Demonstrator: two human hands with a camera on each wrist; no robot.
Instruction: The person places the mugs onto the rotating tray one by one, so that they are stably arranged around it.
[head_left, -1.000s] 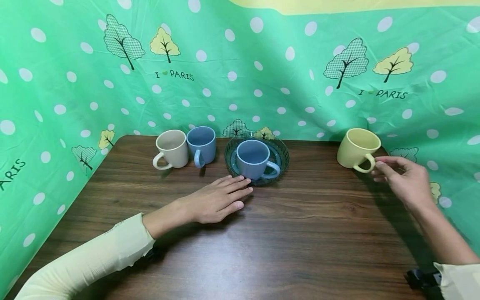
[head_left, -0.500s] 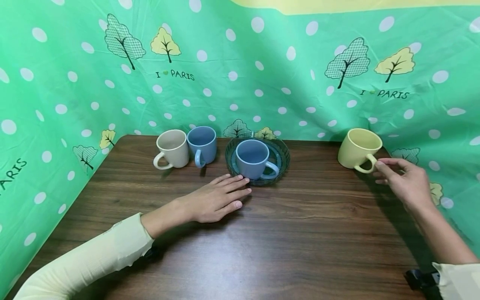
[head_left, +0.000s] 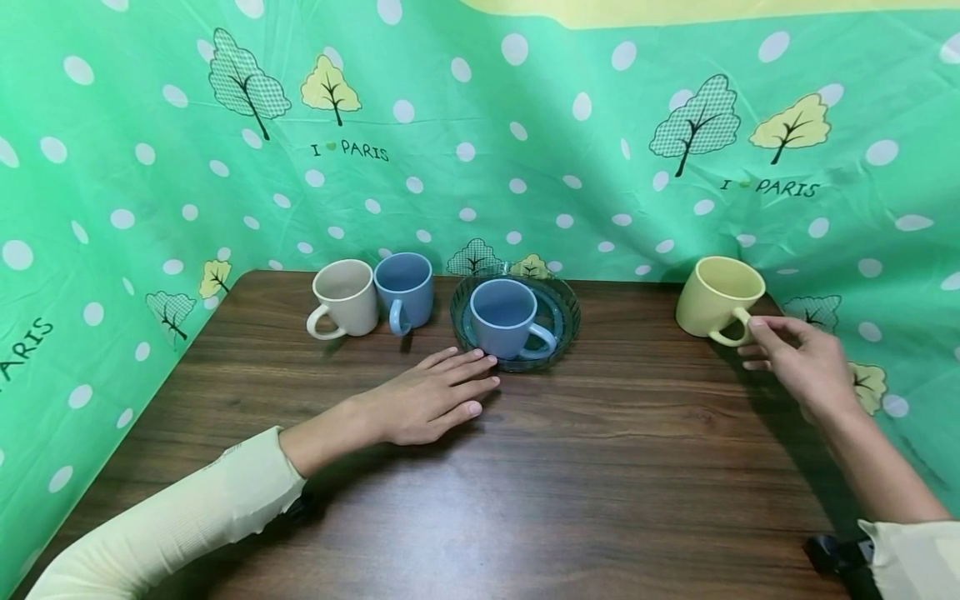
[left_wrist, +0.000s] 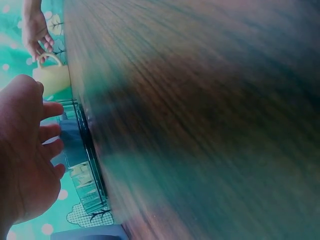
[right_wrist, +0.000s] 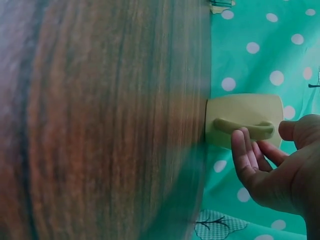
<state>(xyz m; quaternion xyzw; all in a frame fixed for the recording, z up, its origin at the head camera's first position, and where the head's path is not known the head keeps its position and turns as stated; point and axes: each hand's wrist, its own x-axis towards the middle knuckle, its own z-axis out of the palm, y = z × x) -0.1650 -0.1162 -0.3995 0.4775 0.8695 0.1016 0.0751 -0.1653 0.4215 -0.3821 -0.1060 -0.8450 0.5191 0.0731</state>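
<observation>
My left hand (head_left: 423,404) is held palm down with fingers spread, its fingertips right at the near rim of a glass bowl (head_left: 568,321). Inside that bowl stands a blue mug (head_left: 502,321), handle to the right. At the far right my right hand (head_left: 806,362) has its fingertips at the handle of an upright yellow mug (head_left: 708,300). The right wrist view shows the thumb and forefinger apart, overlapping the yellow mug's handle (right_wrist: 250,129). In the left wrist view, the left hand's loosely bent fingers (left_wrist: 52,131) overlap the bowl.
Left of the bowl, a cream mug (head_left: 348,296) and a second blue mug (head_left: 405,287) stand close together on the dark wooden table (head_left: 585,475). A green dotted cloth (head_left: 420,167) hangs behind and on both sides of the table.
The right hand has shifted very slightly left at the yellow mug's handle. The left hand has drifted a touch leftward. All the mugs and the bowl stay put.
</observation>
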